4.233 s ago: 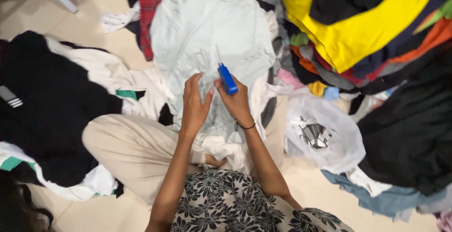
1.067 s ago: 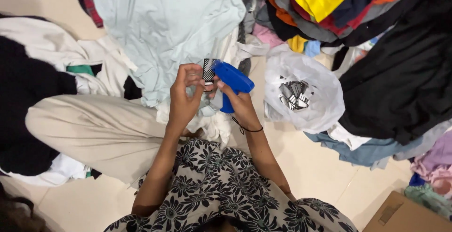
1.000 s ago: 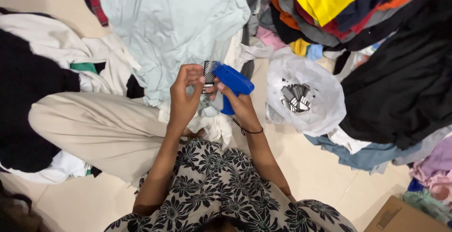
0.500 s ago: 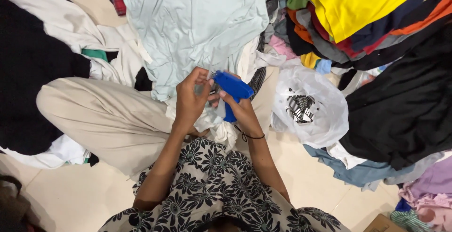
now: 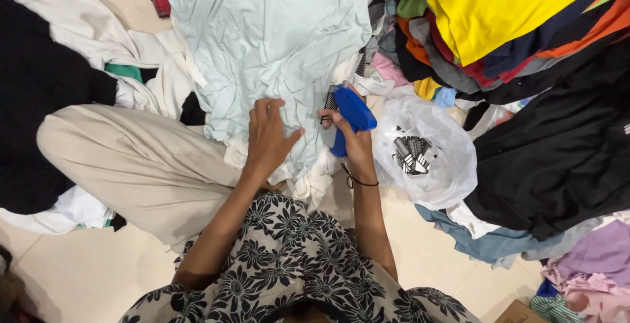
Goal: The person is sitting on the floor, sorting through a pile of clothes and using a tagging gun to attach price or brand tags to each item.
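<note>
head-cam view looking down at a person seated on a pale tile floor [image 5: 98,277], one leg in beige trousers [image 5: 131,165] bent out to the left, black-and-white floral top [image 5: 295,264] at bottom centre. a pale mint t-shirt [image 5: 269,41] lies spread in front of them, running from top of frame down to the lap. left hand [image 5: 269,141] rests flat on the shirt's lower part, fingers spread loosely, gripping nothing. right hand [image 5: 346,141], w/ a thin black band at the wrist, is closed around a blue plastic tagging gun [image 5: 351,114]; the gun sits just right of the left hand, close but not touching it, its front end at the shirt's right edge. a small dark striped piece shows at the gun's top end; can't tell what it is. right of the hands, touching the forearm area, a white plastic bag [image 5: 426,159] w/ black-and-white items inside. beyond it a heap of clothes: yellow garment [image 5: 499,8] on top, black garment [image 5: 564,152] at right. more black and white clothes [image 5: 46,74] piled at left.
</note>
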